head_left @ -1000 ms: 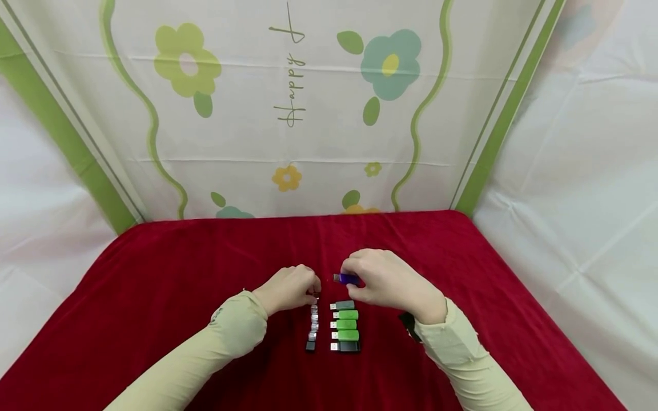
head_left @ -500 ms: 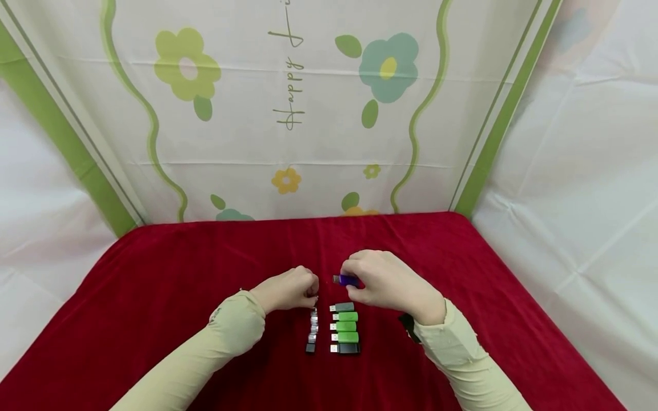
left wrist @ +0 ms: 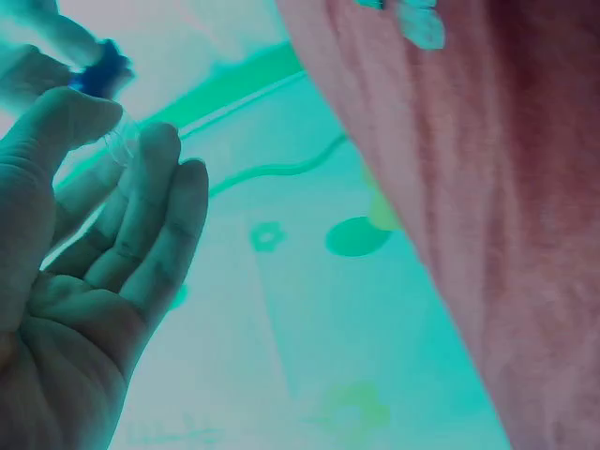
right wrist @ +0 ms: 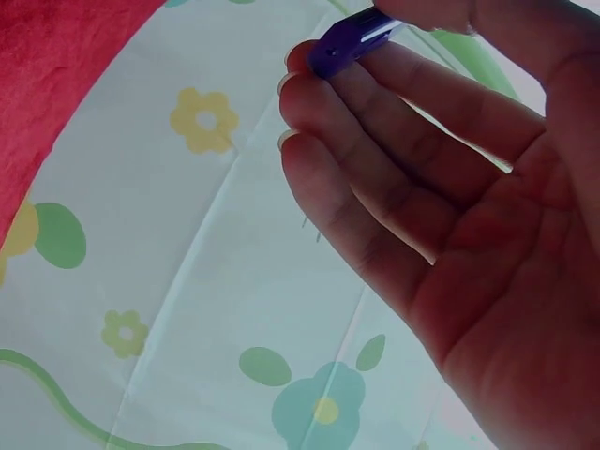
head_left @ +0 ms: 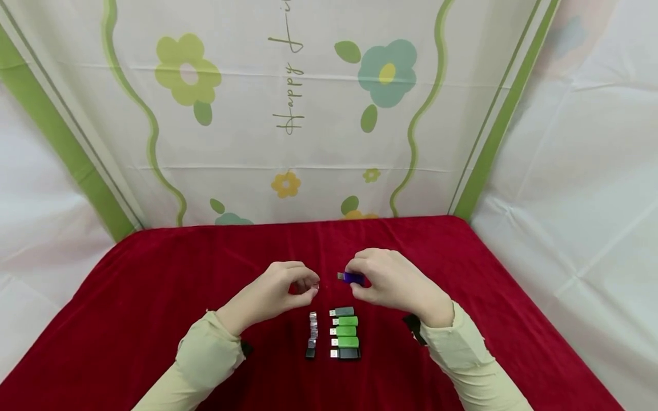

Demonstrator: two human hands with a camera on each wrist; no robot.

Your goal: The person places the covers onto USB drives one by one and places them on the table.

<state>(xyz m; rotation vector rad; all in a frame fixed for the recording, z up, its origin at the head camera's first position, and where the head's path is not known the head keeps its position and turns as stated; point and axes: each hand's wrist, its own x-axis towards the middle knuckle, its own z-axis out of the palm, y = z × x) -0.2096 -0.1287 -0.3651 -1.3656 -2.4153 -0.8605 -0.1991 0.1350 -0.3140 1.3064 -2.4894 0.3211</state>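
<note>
My right hand (head_left: pixel 398 282) pinches a purple USB stick (head_left: pixel 353 278) between thumb and fingers, its metal plug pointing left. In the right wrist view the purple USB stick (right wrist: pixel 349 43) sits at the fingertips. Facing it across a small gap, my left hand (head_left: pixel 280 290) pinches a small clear cap (left wrist: pixel 120 142) between thumb and fingers. Below the hands lies a column of USB sticks with plugs facing left: a grey one (head_left: pixel 344 311), several green ones (head_left: pixel 347 331) and a black one (head_left: pixel 349 354). Left of them runs a column of small clear, shiny caps (head_left: pixel 313 326), ending in a black cap (head_left: pixel 310 353).
A red velvet cloth (head_left: pixel 247 251) covers the table. Behind it hangs a white curtain (head_left: pixel 241 131) printed with flowers and lettering, and white sheets (head_left: pixel 581 228) close off the sides.
My left hand has come up and away from the column of caps, now holding the clear cap. The right hand with the purple USB stick has shifted slightly right.
</note>
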